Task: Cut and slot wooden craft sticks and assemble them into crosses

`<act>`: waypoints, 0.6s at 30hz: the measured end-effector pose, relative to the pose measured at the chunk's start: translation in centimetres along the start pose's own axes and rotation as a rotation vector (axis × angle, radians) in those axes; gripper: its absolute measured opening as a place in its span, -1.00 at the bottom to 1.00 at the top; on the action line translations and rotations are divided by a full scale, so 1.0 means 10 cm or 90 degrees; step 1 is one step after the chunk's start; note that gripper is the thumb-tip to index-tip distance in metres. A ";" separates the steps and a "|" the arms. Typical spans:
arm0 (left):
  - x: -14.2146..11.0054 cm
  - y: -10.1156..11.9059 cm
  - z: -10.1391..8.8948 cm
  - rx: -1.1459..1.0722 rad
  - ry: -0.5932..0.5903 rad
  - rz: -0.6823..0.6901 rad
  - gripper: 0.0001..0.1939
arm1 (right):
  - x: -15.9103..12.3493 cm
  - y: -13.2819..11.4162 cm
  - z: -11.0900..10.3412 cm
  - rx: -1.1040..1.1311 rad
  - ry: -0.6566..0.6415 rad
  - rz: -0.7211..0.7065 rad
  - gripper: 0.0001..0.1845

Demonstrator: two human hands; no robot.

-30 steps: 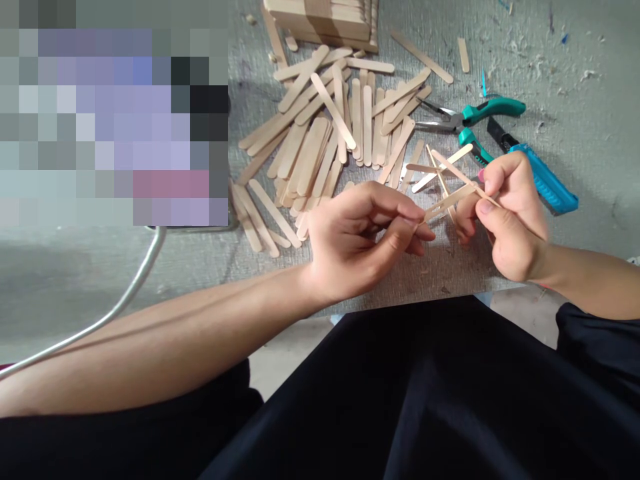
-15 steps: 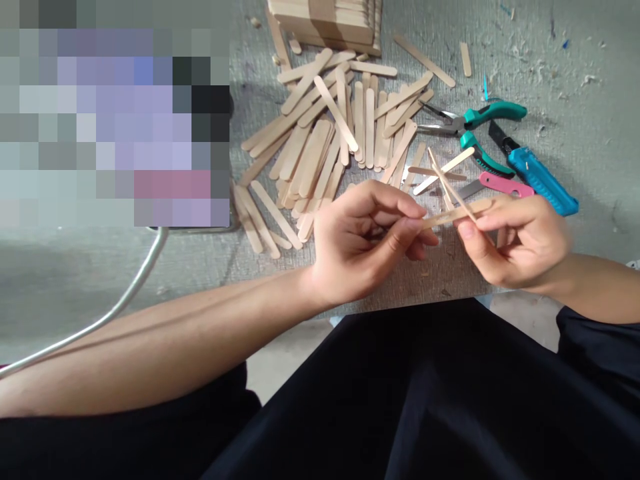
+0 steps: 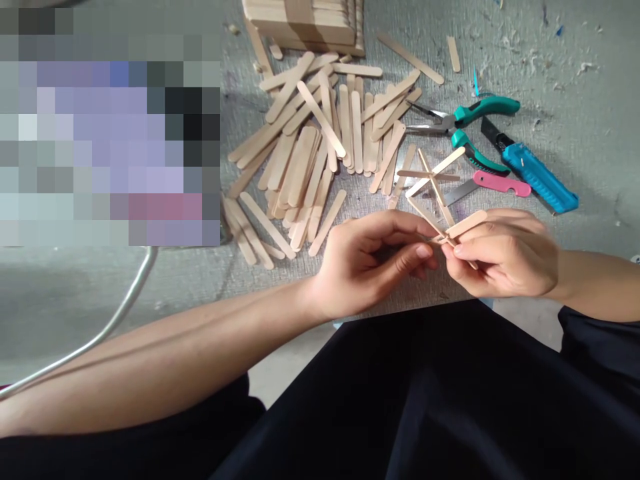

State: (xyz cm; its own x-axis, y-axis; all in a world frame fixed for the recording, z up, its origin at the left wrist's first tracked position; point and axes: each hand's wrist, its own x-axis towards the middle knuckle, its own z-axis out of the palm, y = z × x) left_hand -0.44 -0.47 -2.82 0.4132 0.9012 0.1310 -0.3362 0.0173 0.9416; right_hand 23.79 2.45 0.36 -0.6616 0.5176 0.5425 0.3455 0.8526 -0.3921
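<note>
My left hand and my right hand meet over the mat's near edge. Both pinch a small frame of crossed wooden craft sticks. The left thumb and forefinger grip the frame's near left end. The right fingers close on a stick lying across it. The frame's far sticks rise toward the tools. A loose heap of craft sticks lies on the grey mat just beyond my left hand.
Teal-handled pliers, a blue utility knife and a pink-handled tool lie right of the heap. A stacked bundle of sticks sits at the far edge. A grey cable curves at left. Dark clothing fills the foreground.
My right hand has dropped and turned, and the stick frame came down toward me with it. The hands have closed together. The pink-handled tool, hidden a second ago, now shows.
</note>
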 end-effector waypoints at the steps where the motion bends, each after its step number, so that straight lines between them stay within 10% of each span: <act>1: 0.00 0.00 -0.01 0.000 -0.001 -0.004 -0.90 | 0.00 0.00 0.00 0.005 -0.002 0.000 -0.72; 18: 0.05 0.00 -0.05 -0.150 0.113 -0.128 -0.82 | 0.00 0.09 -0.04 0.070 0.071 -0.034 -0.81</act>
State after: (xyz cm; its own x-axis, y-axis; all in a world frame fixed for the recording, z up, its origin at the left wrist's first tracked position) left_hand -0.70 0.24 -2.89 0.3448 0.9303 -0.1252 -0.4571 0.2829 0.8432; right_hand 24.32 3.27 0.28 -0.5965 0.4822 0.6416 0.2328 0.8690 -0.4366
